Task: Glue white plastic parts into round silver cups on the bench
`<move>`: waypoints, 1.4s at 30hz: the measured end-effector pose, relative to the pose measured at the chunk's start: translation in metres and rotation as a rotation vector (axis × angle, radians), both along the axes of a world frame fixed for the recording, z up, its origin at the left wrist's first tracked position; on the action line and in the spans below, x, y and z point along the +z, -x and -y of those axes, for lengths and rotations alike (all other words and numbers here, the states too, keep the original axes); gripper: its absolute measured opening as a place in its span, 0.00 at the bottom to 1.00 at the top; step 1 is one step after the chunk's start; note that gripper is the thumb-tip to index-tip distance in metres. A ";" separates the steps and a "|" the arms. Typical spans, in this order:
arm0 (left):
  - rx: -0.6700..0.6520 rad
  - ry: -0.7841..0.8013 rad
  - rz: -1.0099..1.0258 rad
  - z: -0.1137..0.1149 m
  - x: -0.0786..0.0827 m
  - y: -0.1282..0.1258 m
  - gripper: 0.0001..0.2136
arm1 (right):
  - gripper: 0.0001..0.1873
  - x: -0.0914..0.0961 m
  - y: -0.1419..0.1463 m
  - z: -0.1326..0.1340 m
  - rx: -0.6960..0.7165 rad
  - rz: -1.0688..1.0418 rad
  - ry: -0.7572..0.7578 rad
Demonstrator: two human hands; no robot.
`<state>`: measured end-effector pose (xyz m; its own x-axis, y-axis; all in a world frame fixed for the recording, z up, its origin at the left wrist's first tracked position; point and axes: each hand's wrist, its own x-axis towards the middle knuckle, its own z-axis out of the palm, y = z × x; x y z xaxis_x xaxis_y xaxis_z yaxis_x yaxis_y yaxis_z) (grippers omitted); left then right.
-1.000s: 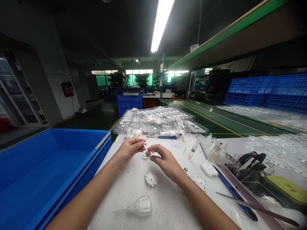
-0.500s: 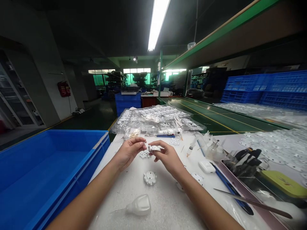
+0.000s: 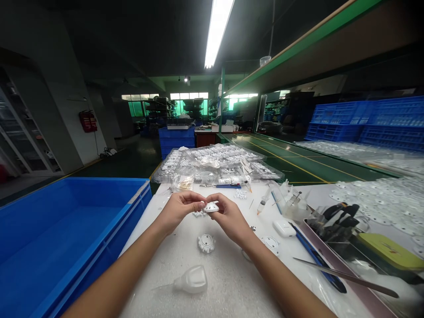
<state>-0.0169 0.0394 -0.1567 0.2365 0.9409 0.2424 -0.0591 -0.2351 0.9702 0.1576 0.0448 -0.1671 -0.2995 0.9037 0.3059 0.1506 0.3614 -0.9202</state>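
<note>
My right hand (image 3: 228, 215) grips a small round white plastic part (image 3: 211, 207) by its right side, above the work surface. The fingers of my left hand (image 3: 181, 211) are pinched together at the part's left edge; whatever tiny piece they may hold is hidden. Just under the hands lies a small pile of white pieces (image 3: 199, 213). Nearer to me a white disc with knobs round its rim (image 3: 206, 243) rests flat. A clear squeeze bottle with a needle tip (image 3: 192, 280) lies on its side. Another white disc (image 3: 270, 244) sits beside my right forearm.
A big blue bin (image 3: 99, 207) stands at the left. Clear trays of white parts (image 3: 215, 159) are stacked at the back. On the right are a syringe (image 3: 263, 204), a white case (image 3: 284, 228), tweezers (image 3: 344, 276) and a pink tray (image 3: 326, 247) of tools.
My left hand has moved right, closing the gap to the white part, and its fingertips now meet it. The part has tilted a little in my right hand.
</note>
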 end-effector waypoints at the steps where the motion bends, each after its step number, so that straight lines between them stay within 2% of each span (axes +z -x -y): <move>1: 0.000 -0.007 -0.013 0.001 0.001 0.000 0.13 | 0.10 0.000 0.000 0.000 0.005 -0.002 -0.002; 8: 0.000 -0.110 -0.064 0.003 0.003 0.001 0.10 | 0.09 0.003 0.001 0.004 0.000 0.010 -0.030; 19: 0.084 -0.338 -0.303 0.006 0.009 0.004 0.08 | 0.08 0.002 0.002 0.008 -0.058 0.023 -0.063; 24: 0.087 -0.429 -0.355 0.011 0.014 0.003 0.08 | 0.09 0.005 0.003 0.012 -0.012 -0.091 0.032; 27: 0.062 -0.423 -0.372 0.012 0.015 0.003 0.09 | 0.09 0.007 0.002 0.012 -0.010 -0.102 0.029; 34: 0.081 -0.325 -0.314 0.013 0.015 0.001 0.10 | 0.05 0.007 0.001 0.014 -0.041 -0.016 -0.147; 42: 0.086 -0.349 -0.293 0.016 0.016 -0.004 0.07 | 0.04 0.006 0.001 0.012 -0.068 -0.043 -0.127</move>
